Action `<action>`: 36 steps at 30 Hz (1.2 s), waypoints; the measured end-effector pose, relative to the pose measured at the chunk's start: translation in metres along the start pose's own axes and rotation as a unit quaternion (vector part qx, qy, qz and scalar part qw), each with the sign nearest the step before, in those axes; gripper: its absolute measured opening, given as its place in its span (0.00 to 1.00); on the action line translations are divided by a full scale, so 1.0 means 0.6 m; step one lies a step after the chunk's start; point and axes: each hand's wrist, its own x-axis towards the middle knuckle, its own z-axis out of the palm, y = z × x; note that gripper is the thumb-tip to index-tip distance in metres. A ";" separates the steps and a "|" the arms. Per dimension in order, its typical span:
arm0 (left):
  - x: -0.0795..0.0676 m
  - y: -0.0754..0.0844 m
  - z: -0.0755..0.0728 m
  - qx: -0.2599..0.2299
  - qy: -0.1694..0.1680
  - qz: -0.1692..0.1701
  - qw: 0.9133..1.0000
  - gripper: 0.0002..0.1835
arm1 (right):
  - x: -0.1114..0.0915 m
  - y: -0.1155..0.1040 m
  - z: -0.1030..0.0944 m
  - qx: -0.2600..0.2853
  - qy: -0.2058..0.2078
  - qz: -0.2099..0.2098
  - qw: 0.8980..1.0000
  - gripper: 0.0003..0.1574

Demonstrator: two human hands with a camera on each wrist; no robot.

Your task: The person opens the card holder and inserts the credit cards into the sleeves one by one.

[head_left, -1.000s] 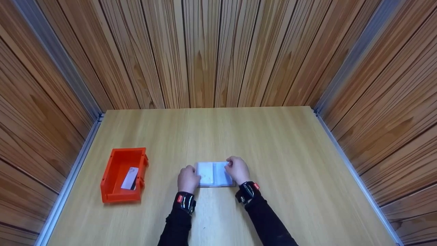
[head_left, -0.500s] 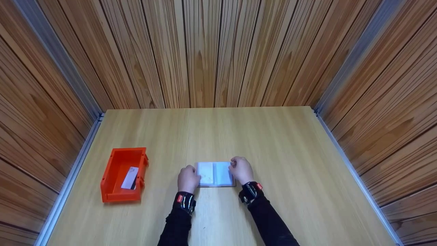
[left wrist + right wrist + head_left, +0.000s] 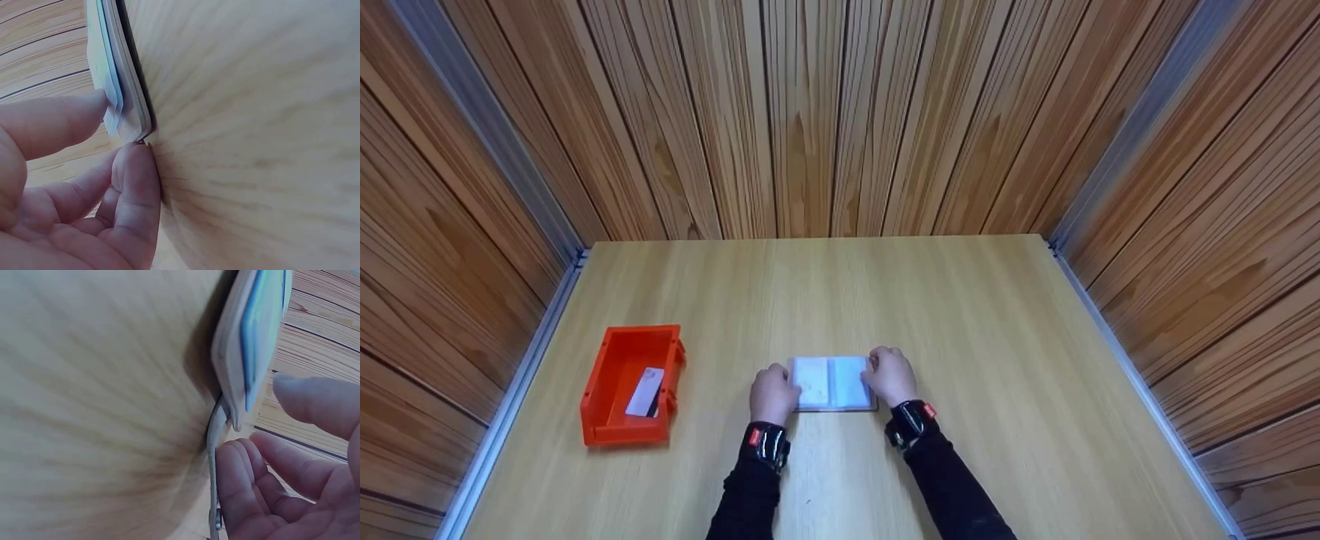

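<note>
An opened card holder (image 3: pixel 832 384) with clear bluish sleeves lies on the table in the head view. My left hand (image 3: pixel 773 394) holds its left edge: in the left wrist view the thumb (image 3: pixel 90 109) presses the sleeves (image 3: pixel 110 73) while curled fingers meet the cover's corner. My right hand (image 3: pixel 891 375) is at the right edge. In the right wrist view its thumb stands a little apart from the sleeves (image 3: pixel 253 354), and bent fingers lie beside a strap (image 3: pixel 214 450) with a metal snap (image 3: pixel 215 517). Whether they touch the strap is unclear.
An orange bin (image 3: pixel 594 420) stands at the left of the table (image 3: pixel 960 315). Inside it lies a white card (image 3: pixel 645 390) with a dark end. Wood-panelled walls (image 3: pixel 802 120) enclose the back and both sides.
My right hand has moved slightly right from over the right-hand sleeve to the holder's right edge. The left hand, the card holder and the bin have stayed in place.
</note>
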 end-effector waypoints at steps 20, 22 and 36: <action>0.002 0.007 0.002 0.001 -0.020 -0.035 0.999 0.11 | -0.003 0.000 0.002 -0.028 -0.006 -0.034 0.999 0.23; 0.001 0.006 0.001 0.004 -0.018 -0.030 0.999 0.10 | -0.004 0.000 0.002 -0.026 -0.010 -0.028 0.999 0.24; -0.003 0.011 -0.017 -0.021 -0.012 -0.017 1.000 0.11 | -0.003 0.002 0.004 -0.017 -0.010 -0.023 1.000 0.24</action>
